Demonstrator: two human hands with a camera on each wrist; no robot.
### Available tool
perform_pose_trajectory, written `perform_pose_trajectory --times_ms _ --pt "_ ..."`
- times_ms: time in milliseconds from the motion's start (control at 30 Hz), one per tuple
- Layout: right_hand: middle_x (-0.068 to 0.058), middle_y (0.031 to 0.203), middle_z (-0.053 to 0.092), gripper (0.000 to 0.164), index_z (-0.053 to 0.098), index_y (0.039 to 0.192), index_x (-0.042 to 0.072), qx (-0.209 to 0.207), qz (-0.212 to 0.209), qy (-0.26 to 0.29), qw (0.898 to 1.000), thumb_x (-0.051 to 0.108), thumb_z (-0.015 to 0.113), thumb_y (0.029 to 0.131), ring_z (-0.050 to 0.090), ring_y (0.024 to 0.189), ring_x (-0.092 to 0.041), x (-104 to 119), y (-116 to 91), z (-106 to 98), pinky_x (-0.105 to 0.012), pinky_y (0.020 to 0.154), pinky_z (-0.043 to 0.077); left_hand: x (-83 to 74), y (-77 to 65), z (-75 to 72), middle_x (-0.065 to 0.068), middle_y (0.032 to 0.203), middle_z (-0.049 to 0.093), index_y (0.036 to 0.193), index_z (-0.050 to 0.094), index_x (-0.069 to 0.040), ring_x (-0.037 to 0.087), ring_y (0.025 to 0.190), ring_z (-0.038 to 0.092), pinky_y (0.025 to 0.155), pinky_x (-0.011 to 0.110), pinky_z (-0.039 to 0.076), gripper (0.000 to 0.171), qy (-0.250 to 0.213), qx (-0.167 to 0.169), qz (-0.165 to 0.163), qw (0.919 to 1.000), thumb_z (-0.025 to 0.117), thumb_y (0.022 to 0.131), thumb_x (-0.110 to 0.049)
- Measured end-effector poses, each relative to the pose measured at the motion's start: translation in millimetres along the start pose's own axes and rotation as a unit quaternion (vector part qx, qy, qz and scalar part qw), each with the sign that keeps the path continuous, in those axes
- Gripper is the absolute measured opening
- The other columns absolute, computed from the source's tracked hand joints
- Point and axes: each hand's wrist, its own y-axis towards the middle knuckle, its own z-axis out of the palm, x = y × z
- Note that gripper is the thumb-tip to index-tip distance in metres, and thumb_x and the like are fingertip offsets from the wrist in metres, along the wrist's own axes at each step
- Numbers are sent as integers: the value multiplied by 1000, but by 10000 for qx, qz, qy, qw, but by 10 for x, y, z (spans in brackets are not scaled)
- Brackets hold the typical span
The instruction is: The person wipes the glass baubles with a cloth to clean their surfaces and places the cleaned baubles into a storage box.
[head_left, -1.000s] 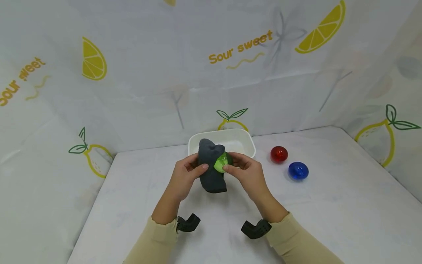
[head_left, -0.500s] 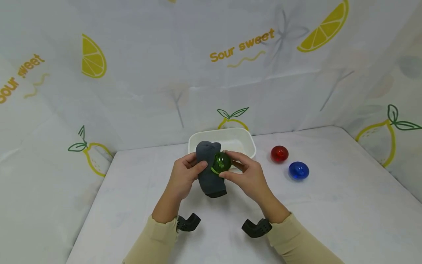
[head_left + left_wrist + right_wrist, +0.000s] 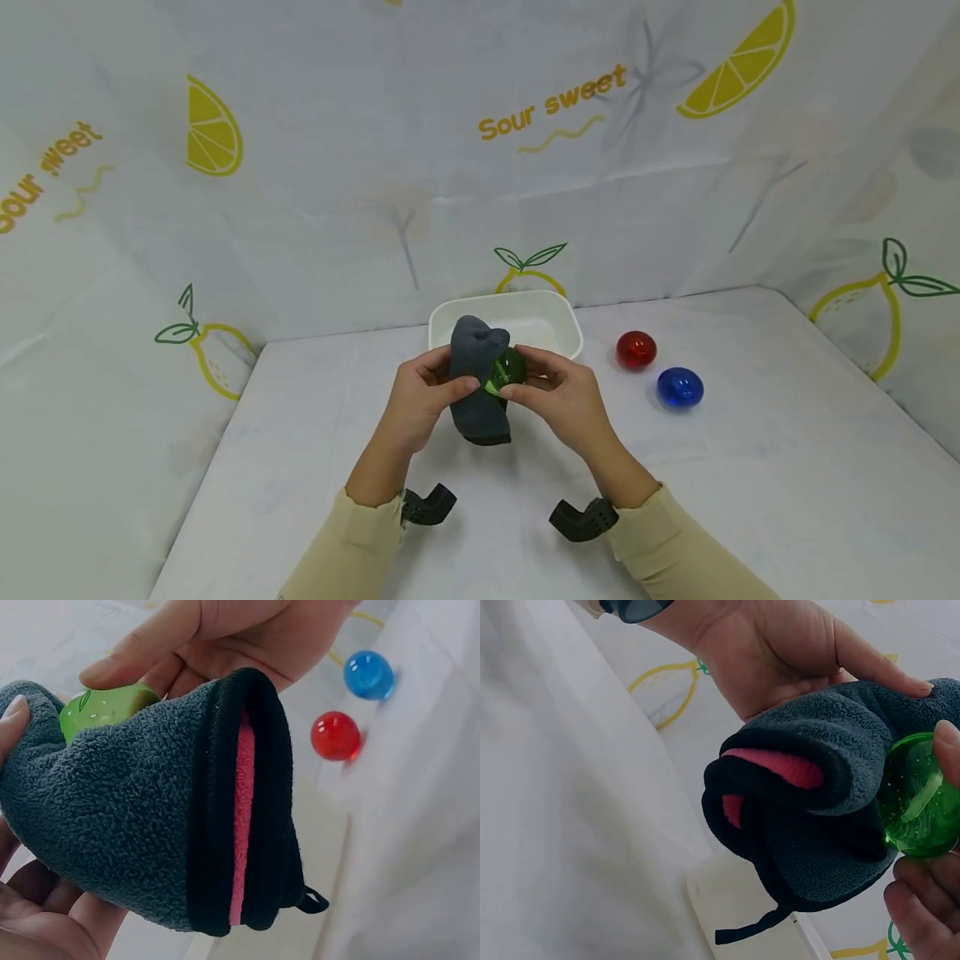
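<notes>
fingers of the left hand (image 3: 416,400) pinch a fuzzy dark gray cloth (image 3: 482,423), with the thumb on the near side and the other fingers behind it. fingers of the right hand (image 3: 566,400) hold a shiny green ball (image 3: 512,367), with the thumb on its near side. the ball is up against the cloth, and some of the cloth bends around it. both are held in front of the person, and the cloth hides a bit of the white tray (image 3: 543,323) behind it. the cloth has a thick black edge, and pink (image 3: 244,817) shows inside. a little black loop (image 3: 313,902) sticks out from the edge. to the right of the tray, a red ball (image 3: 636,350) sits on the white table (image 3: 337,467). a blue ball (image 3: 680,388) is near the red one, a little closer to the person, and they do not touch.
</notes>
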Motion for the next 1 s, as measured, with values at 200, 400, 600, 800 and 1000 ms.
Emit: perform_pose_trajectory --times_ms 200,400,600,800,1000 --pt "-9 110 72 50 68 125 13 -112 716 -122 9973 33 81 81 68 97 -21 51 23 -11 -29 82 58 13 -8 13 7 110 66 132 60 0 18 96 61 82 26 56 58 11 119 103 9999 81 81 -16" --pt "-10 112 72 48 66 128 11 -71 737 -209 9970 30 78 85 68 98 -22 56 22 -3 -30 83 58 25 -8 36 9 117 65 134 58 0 17 99 63 85 27 56 57 -96 129 63 9999 80 83 -14" --pt "-11 117 70 54 62 133 12 44 391 -207 9990 27 80 84 68 101 -22 17 8 -13 -28 83 58 41 -4 44 11 122 64 134 58 -1 17 102 65 88 28 55 56 -160 71 -5 9998 79 83 -10" --pt "-13 123 67 62 58 136 11 169 -84 61 9998 17 83 80 69 106 -25 26 -9 -41 -28 87 55 55 2 48 12 118 64 136 57 -2 19 102 62 86 27 55 58 -148 93 44 9998 79 83 -13" --pt "-12 128 64 65 58 136 10 87 -292 117 9995 12 84 77 66 113 -26 33 0 -43 -28 89 54 34 -4 56 15 121 62 138 55 -5 20 104 62 88 28 55 59 -38 131 3 9999 78 85 -15"
